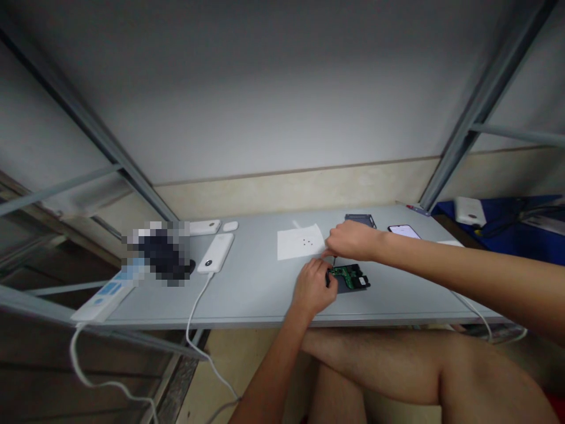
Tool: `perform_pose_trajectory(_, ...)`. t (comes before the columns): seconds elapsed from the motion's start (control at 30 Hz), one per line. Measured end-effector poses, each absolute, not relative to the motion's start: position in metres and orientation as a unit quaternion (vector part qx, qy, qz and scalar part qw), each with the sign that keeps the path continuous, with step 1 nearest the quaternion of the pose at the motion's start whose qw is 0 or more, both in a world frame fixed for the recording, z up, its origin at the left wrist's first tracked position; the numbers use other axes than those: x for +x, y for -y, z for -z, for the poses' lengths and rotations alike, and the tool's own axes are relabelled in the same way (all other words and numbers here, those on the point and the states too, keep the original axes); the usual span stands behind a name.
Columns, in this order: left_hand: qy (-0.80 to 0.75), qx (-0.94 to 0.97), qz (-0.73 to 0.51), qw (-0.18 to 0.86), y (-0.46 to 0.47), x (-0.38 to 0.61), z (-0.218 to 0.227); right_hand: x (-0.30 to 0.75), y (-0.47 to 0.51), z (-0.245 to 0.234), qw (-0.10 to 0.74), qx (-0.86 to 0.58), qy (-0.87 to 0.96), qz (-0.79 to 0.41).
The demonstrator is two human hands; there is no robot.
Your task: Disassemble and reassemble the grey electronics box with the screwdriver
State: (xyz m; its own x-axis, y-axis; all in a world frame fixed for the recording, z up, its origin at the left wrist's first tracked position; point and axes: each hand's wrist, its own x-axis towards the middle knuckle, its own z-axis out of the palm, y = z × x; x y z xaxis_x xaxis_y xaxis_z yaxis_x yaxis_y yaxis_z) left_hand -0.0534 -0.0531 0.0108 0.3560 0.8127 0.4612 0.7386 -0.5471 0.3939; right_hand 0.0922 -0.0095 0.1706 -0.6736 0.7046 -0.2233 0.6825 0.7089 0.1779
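A green and black circuit board (351,275) lies on a dark grey flat plate (346,290) near the desk's front edge; together they look like a hard drive. My left hand (313,285) grips its left end, with the fingers curled over the edge. Above its back left corner, my right hand (353,240) is closed in a fist. A thin dark shaft (334,260), like a screwdriver's, comes down from that fist towards the board; the handle is hidden. Just left of the hands is a white paper (291,244) with several small dark screws (308,242) on it.
Behind my right hand lies a dark grey frame (361,219), with a lit phone (404,231) further right. To the left are a white power bank (216,253) with a cable, a small white case (230,226) and a power strip (110,294). Metal posts (459,141) flank the desk.
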Motion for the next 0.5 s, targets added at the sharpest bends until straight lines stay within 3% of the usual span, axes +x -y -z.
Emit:
perform_pose_trajectory(0.1, -0.475, 0.821, -0.313, 0.059, 0.0537, -0.0534, -0.0111, 0.0881, 0.0162, -0.1668, 0.155, 0.402, -0.901, -0.045)
perform_pose_trajectory(0.3, -0.480, 0.819, -0.307, 0.067, 0.0539, -0.0537, -0.0120, 0.0930, 0.0135, -0.1657, 0.163, 0.453, -0.874, 0.075)
perform_pose_trajectory(0.5, -0.476, 0.809, -0.329, 0.101, 0.0516, -0.0542, -0.0157, 0.0956, 0.0097, -0.1688, 0.135, 0.399, -0.906, -0.025)
